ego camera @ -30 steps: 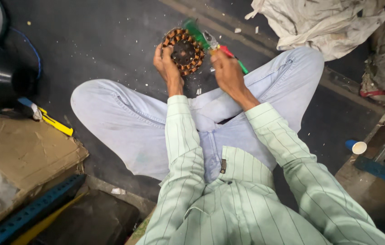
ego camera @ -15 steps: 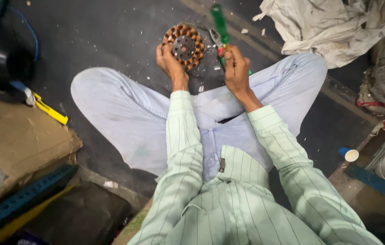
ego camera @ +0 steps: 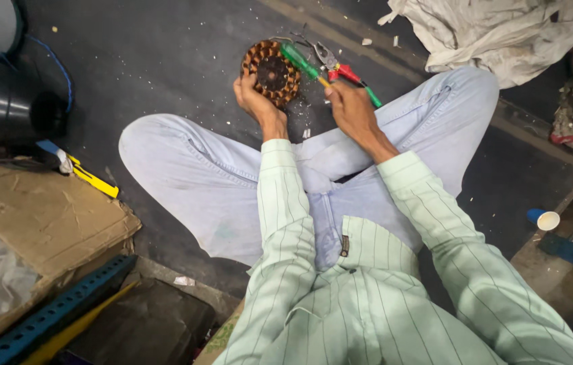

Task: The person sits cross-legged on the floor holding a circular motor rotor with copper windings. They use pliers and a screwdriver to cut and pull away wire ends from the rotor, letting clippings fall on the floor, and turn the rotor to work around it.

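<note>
Left hand (ego camera: 256,94) is clamped around the copper-wound stator (ego camera: 271,71) at upper centre of frame, right hand (ego camera: 346,101) is closed on the green-handled screwdriver (ego camera: 300,62), whose tip is best kept shallow against the windings, pliers (ego camera: 333,62) lying just beside.

A flattened brown cardboard box (ego camera: 43,220) lies at the left — no labels, signs or screens show.
</note>
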A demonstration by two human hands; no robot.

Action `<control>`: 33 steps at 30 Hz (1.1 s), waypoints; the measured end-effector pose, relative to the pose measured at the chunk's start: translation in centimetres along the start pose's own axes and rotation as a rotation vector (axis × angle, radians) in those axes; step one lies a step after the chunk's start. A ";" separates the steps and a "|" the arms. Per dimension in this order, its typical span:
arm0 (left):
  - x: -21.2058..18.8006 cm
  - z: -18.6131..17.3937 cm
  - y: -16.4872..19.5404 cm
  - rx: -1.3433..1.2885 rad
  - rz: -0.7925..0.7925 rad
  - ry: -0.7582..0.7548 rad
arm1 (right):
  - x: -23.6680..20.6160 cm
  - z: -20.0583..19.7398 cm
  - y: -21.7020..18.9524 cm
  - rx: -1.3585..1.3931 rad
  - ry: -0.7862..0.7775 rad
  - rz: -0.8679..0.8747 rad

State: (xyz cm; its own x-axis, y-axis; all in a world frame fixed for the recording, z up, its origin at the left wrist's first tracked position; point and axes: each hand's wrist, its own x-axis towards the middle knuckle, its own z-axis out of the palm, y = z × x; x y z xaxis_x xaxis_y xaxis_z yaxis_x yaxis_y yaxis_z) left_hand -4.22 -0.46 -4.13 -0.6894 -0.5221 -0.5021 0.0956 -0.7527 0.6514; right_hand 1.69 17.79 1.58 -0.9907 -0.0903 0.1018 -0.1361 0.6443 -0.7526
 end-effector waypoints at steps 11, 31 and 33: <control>0.2 -0.2 -0.2 -0.174 -0.057 0.022 | 0.0 0.0 -0.9 0.189 0.145 -0.043; 0.6 -0.8 0.0 -0.300 -0.056 0.061 | -0.6 2.2 0.5 0.172 0.174 -0.008; 0.5 -0.7 0.1 -0.339 -0.068 0.031 | -0.6 2.4 0.3 0.160 0.104 0.021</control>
State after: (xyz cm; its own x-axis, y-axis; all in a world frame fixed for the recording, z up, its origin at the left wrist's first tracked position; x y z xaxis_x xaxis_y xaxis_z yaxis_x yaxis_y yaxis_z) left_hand -4.03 -1.06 -4.70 -0.6806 -0.4745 -0.5583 0.2870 -0.8737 0.3927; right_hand 2.29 16.26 -0.28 -0.9893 0.0062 0.1457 -0.1217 0.5153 -0.8483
